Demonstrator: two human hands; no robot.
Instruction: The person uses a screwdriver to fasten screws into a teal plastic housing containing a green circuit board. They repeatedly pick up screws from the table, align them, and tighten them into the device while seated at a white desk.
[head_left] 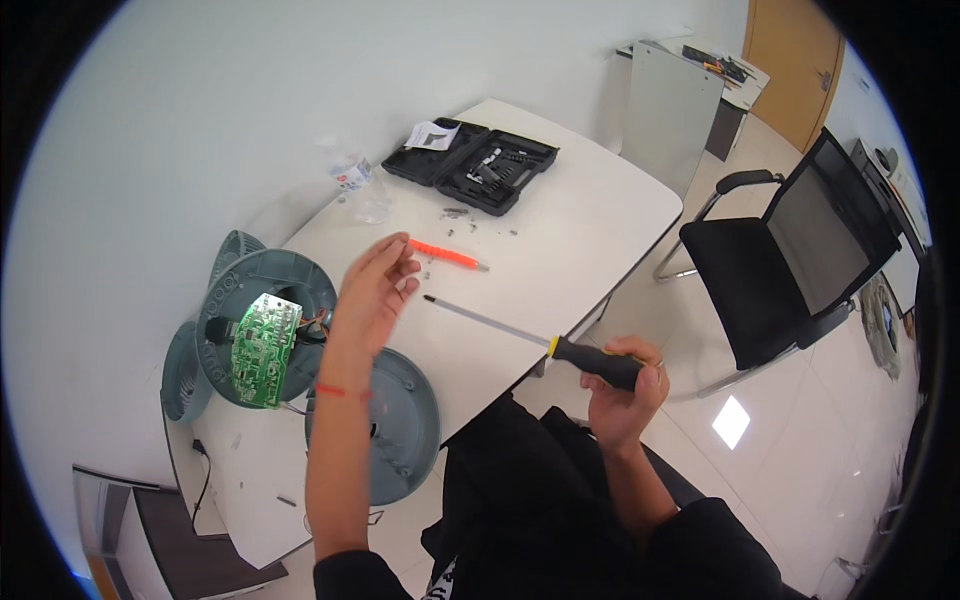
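Holding one screwdriver [553,346] by its black-and-yellow handle, I stand at one white table [590,215]. On it are one orange flexible shaft [442,254], one open black tool case [457,160], one clear plastic bottle [372,205] and one green circuit board [265,350]. The board sits in one of two round grey shells, the upper [312,282]; the lower shell [408,430] lies beside my left forearm. My right hand [628,390] is closed around the handle, over the table's near edge, and the blade points left, its tip just short of my left hand [370,300]. That hand is half open, fingers loosely curled, by the orange shaft's left end; I cannot tell whether it touches the shaft or pinches anything. My left forearm hides part of the lower shell. Small metal bits [456,212] near the case are too tiny to count.
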